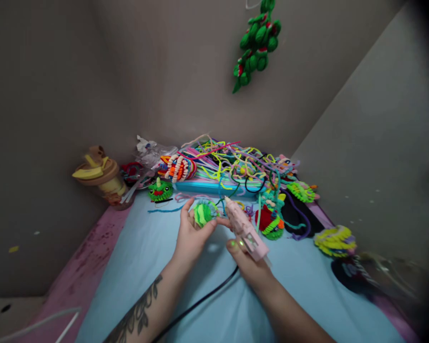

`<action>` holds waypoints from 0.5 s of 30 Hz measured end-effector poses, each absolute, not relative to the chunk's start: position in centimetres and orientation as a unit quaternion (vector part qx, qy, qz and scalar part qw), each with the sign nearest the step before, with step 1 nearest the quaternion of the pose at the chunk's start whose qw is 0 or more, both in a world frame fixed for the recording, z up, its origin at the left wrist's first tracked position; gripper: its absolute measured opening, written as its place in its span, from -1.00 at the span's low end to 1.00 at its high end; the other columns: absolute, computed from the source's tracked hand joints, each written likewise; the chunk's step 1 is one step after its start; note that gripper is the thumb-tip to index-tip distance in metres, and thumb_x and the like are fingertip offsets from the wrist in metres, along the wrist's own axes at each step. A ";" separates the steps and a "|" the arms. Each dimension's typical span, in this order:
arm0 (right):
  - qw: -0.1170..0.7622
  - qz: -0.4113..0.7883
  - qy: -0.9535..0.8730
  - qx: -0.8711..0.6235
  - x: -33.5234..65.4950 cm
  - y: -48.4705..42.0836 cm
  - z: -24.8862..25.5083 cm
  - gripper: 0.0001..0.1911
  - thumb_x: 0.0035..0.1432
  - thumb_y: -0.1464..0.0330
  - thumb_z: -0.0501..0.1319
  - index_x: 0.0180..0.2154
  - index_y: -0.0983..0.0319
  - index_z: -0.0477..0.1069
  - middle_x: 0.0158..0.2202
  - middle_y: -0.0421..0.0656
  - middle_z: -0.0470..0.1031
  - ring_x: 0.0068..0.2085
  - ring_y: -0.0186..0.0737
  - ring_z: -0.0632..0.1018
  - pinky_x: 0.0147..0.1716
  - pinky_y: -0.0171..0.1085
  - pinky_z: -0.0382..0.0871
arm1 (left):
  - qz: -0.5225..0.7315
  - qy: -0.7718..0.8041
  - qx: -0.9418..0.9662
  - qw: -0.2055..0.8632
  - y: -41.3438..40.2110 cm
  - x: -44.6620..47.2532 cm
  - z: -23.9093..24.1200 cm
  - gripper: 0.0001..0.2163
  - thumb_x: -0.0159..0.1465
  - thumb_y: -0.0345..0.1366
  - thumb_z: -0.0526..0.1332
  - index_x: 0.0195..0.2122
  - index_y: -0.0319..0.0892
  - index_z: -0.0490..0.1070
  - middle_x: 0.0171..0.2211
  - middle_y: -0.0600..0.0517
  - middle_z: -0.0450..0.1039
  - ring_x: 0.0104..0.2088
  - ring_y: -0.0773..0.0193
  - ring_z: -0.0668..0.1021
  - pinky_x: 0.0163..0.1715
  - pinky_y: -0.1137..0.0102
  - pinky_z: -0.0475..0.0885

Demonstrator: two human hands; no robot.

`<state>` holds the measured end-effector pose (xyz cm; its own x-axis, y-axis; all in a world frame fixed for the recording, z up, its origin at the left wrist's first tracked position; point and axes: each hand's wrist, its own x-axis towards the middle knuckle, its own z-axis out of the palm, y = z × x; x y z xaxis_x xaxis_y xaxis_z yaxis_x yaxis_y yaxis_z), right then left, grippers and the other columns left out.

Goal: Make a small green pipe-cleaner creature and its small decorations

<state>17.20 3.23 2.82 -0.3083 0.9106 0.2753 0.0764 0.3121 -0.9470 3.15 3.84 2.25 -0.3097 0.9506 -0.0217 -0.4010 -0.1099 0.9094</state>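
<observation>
My left hand [191,236] holds a small round green and blue pipe-cleaner piece [204,213] between fingers and thumb, above the light blue table cover [157,267]. My right hand [248,264] grips a pink glue gun [243,227], its nozzle pointing at the right side of the green piece. A black cord [196,305] runs from the gun back toward me between my forearms. Both hands are closed on what they hold.
A heap of coloured pipe cleaners [232,164] lies at the back. Finished fuzzy figures sit around: a green one [160,190], a red-green one [270,223], a yellow-purple one [335,240]. A tan tape holder [100,176] stands at left. A green ornament [255,43] hangs on the wall.
</observation>
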 end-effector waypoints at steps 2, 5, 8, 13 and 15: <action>0.460 0.448 -0.670 -0.372 17.2 3.2 2.9 -0.32 0.18 0.13 0.10 0.28 0.03 -0.07 0.29 -0.11 0.10 0.12 -0.03 0.40 0.15 0.01 0.21 | 0.677 0.440 0.312 0.500 3.8 3.1 2.3 -0.31 -0.02 -0.35 0.40 0.08 -0.09 0.06 -0.12 -0.02 0.36 -0.11 0.24 0.48 -0.10 0.35 0.36; 0.465 0.437 -0.675 -0.371 17.2 3.3 2.9 -0.34 0.18 0.14 0.11 0.27 0.02 -0.04 0.27 -0.11 0.13 0.13 -0.03 0.39 0.15 0.00 0.21 | 0.679 0.443 0.316 0.492 3.9 3.2 2.3 -0.32 -0.01 -0.35 0.38 0.08 -0.10 0.05 -0.15 0.00 0.36 -0.14 0.27 0.48 -0.12 0.37 0.36; 0.471 0.436 -0.679 -0.357 17.2 3.3 2.7 -0.34 0.18 0.15 0.11 0.27 0.02 -0.04 0.28 -0.10 0.11 0.14 -0.05 0.38 0.17 0.01 0.18 | 0.685 0.447 0.321 0.478 3.9 3.3 2.4 -0.33 -0.01 -0.36 0.37 0.08 -0.10 0.04 -0.20 0.03 0.35 -0.19 0.29 0.48 -0.16 0.39 0.37; 0.474 0.437 -0.676 -0.357 16.7 3.2 3.0 -0.33 0.19 0.12 0.09 0.28 0.06 -0.06 0.27 -0.07 0.14 0.16 -0.05 0.36 0.16 -0.01 0.19 | 0.689 0.455 0.317 0.467 3.8 3.4 2.6 -0.35 -0.02 -0.37 0.37 0.05 -0.09 0.06 -0.22 0.03 0.36 -0.21 0.27 0.49 -0.19 0.38 0.37; 0.484 0.428 -0.678 -0.352 16.6 3.1 3.0 -0.34 0.19 0.13 0.10 0.27 0.07 -0.05 0.25 -0.05 0.18 0.18 -0.04 0.33 0.15 0.00 0.21 | 0.685 0.461 0.316 0.467 3.8 3.3 2.7 -0.36 -0.02 -0.37 0.36 0.04 -0.09 0.07 -0.23 0.04 0.37 -0.22 0.27 0.50 -0.19 0.37 0.38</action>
